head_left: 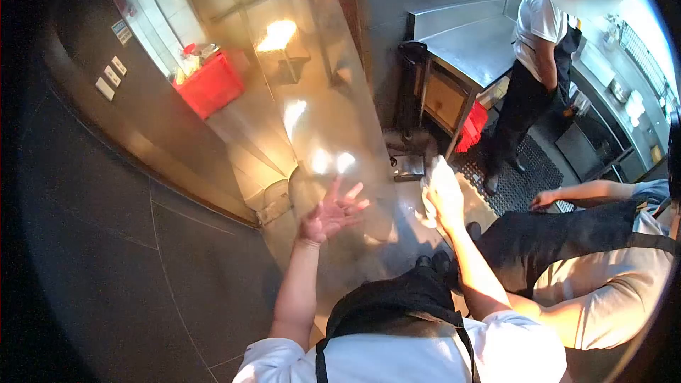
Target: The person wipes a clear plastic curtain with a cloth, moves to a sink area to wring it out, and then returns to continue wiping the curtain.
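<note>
We record a blurred item showing whitish. The crate and hanging cloth are solid red; the tabletop is silver-grey. We note a black mat patterned with holes, our plain white shirt, our black apron and dark grey panels crossed by thin pale lines.

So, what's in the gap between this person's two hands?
Just bare floor, with some glare on it; the head view shows no object between the left hand and the right hand.
</note>
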A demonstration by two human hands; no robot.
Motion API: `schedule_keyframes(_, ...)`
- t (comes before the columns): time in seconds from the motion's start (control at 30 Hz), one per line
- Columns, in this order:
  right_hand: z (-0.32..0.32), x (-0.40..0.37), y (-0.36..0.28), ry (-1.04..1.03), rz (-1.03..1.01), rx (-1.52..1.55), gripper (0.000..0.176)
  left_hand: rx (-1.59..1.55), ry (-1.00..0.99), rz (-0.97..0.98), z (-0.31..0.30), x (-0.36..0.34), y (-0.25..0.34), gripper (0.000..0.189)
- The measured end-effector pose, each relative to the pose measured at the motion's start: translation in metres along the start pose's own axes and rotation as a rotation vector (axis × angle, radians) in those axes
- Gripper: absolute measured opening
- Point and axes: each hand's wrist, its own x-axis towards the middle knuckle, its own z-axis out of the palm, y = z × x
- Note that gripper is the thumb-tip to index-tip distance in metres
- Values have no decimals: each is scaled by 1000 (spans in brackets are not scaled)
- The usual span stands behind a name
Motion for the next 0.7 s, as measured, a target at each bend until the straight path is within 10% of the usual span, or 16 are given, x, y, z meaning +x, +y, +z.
schedule_keyframes(0.2,123,-12,-99,-91,-102,211,43,380,410,147,4,41,-51,68)
schedule_keyframes(0.27,106,1,-144,-289,-371,-598,39,-6,365,167,14,32,-53,69)
schedule_keyframes(0.3,135,21,-85,124,-464,-524,39,-3,302,137,29,26,-51,71)
schedule_keyframes(0.37,93,65,-166,-207,94,-58,41,-102,166,112,42,21,-53,67)
schedule_keyframes(0.57,150,-12,-74,-213,-526,14,57,88,500,327,21,11,-43,78)
schedule_keyframes(0.7,146,-11,-64,16,-593,-20,48,98,434,115,32,-3,-38,86)
